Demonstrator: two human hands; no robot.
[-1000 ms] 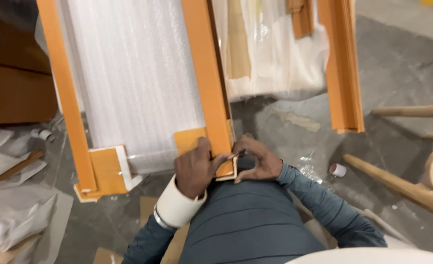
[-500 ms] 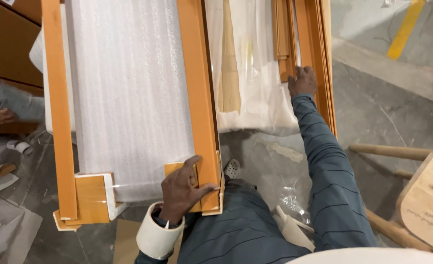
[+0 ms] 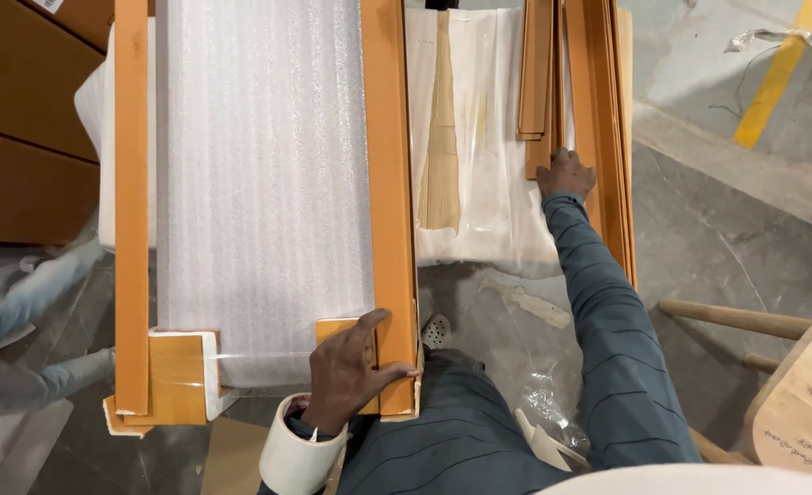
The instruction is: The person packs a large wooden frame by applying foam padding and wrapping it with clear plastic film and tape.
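A long package wrapped in white foam sheet [image 3: 259, 183] lies in front of me, edged by two long orange boards [image 3: 389, 165], [image 3: 131, 202]. My left hand [image 3: 351, 367] lies spread on the orange corner piece [image 3: 337, 328] at the right board's near end. It holds nothing, and a white tape roll [image 3: 298, 456] sits around its wrist. My right arm reaches far forward. My right hand [image 3: 566, 174] is curled on the near end of a short orange strip [image 3: 540, 92], beside a stack of long orange strips [image 3: 603, 110].
A pale wooden slat [image 3: 441, 137] lies on white wrapping between the package and the strips. Brown cartons [image 3: 21, 119] stand at the left. Another person's grey sleeve [image 3: 34, 293] is blurred at the left edge. Wooden furniture legs [image 3: 736, 319] and clear plastic [image 3: 543, 403] are on the floor at right.
A second ago both hands were together at the near corner of the right board. My right hand has since reached forward to the orange strips; my left hand stays on the corner.
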